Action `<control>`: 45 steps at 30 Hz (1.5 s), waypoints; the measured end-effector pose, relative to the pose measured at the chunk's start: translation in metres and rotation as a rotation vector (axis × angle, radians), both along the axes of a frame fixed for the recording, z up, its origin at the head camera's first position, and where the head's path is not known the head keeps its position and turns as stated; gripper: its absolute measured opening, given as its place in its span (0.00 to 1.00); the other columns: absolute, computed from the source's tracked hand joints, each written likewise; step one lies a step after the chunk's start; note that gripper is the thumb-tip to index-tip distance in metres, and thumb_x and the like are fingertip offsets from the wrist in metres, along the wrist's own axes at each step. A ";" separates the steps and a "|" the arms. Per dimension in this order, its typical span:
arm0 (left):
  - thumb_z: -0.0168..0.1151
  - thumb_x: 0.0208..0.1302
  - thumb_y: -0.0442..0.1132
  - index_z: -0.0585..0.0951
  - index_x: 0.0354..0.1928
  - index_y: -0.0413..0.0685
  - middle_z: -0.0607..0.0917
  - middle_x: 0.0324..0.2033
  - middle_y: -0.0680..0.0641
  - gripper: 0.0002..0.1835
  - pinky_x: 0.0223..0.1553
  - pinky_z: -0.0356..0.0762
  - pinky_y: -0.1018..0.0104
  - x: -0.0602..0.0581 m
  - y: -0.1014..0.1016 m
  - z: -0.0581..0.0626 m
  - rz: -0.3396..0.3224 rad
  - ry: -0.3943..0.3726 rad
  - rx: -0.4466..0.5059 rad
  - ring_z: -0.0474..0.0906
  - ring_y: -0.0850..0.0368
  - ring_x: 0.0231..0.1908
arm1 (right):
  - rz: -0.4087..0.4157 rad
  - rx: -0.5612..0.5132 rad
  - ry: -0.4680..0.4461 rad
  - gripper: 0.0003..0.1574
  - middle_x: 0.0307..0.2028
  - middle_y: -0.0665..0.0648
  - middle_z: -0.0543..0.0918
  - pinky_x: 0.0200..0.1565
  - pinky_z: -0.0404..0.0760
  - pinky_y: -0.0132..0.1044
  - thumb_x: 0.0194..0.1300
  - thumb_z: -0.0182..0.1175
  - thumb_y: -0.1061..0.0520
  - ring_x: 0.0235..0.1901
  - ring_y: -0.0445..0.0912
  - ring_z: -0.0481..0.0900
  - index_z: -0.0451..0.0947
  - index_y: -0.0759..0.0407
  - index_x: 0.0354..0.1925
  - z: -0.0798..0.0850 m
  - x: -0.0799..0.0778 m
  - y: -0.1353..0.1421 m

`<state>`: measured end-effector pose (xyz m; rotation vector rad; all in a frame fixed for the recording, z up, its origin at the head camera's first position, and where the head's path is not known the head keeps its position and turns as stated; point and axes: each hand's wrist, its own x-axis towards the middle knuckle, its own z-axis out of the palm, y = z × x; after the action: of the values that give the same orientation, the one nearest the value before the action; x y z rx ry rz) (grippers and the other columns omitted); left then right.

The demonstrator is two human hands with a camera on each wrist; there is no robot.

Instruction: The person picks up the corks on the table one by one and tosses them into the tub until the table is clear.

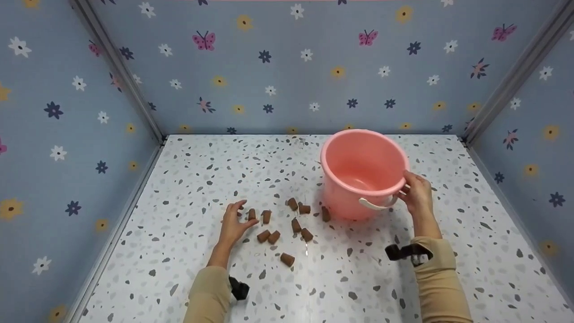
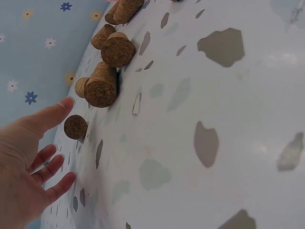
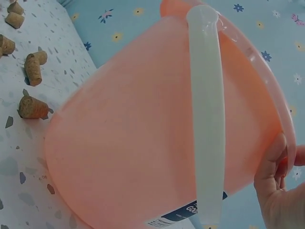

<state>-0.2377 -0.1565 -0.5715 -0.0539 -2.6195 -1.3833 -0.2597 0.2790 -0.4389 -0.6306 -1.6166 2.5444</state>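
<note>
A white plastic handle (image 3: 208, 119) partly hides the pink plastic bucket's (image 3: 119, 133) dark blue label (image 3: 180, 214); the head view's bottom edge crops both beige cloth sleeves (image 1: 440, 287).

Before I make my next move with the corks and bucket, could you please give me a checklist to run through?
1. Right hand gripping the pink bucket at its rim: ok.
2. Bucket's mouth unblocked: ok; the white handle hangs down outside.
3. Left hand holding a cork: not ok; it is open around the cork's position, holding nothing.
4. Bucket's base flat on the speckled table: cannot tell.
5. Cork nearest the bucket free of its wall: cannot tell; they are very close.
</note>
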 end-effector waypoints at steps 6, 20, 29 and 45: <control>0.71 0.42 0.34 0.72 0.51 0.34 0.72 0.40 0.36 0.31 0.40 0.66 0.55 -0.002 0.001 0.001 0.000 -0.023 0.007 0.69 0.45 0.38 | -0.019 0.011 0.003 0.14 0.25 0.54 0.75 0.20 0.75 0.31 0.62 0.52 0.59 0.19 0.42 0.77 0.65 0.67 0.43 -0.001 -0.002 -0.002; 0.70 0.43 0.33 0.75 0.46 0.32 0.72 0.38 0.36 0.25 0.39 0.67 0.57 -0.005 0.002 -0.002 0.009 -0.035 -0.012 0.69 0.46 0.36 | -0.050 0.013 -0.021 0.15 0.26 0.56 0.74 0.21 0.75 0.31 0.61 0.53 0.59 0.19 0.43 0.76 0.66 0.68 0.43 -0.002 -0.003 -0.003; 0.69 0.44 0.33 0.77 0.43 0.33 0.72 0.34 0.39 0.21 0.37 0.67 0.59 -0.006 0.004 -0.004 0.041 -0.041 -0.049 0.69 0.49 0.33 | -0.046 0.011 -0.006 0.13 0.24 0.55 0.75 0.21 0.75 0.31 0.61 0.53 0.60 0.20 0.43 0.76 0.66 0.68 0.41 0.000 -0.003 -0.004; 0.68 0.45 0.32 0.78 0.41 0.35 0.71 0.31 0.40 0.18 0.36 0.66 0.59 -0.005 0.006 -0.011 0.067 -0.013 -0.011 0.69 0.49 0.33 | -0.029 -0.010 0.023 0.12 0.25 0.56 0.76 0.22 0.76 0.36 0.57 0.58 0.58 0.24 0.47 0.78 0.71 0.66 0.36 -0.038 -0.026 0.021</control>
<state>-0.2423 -0.1503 -0.5828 0.0415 -2.6143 -1.3518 -0.2859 0.2999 -0.4771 -0.6181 -1.5771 2.5311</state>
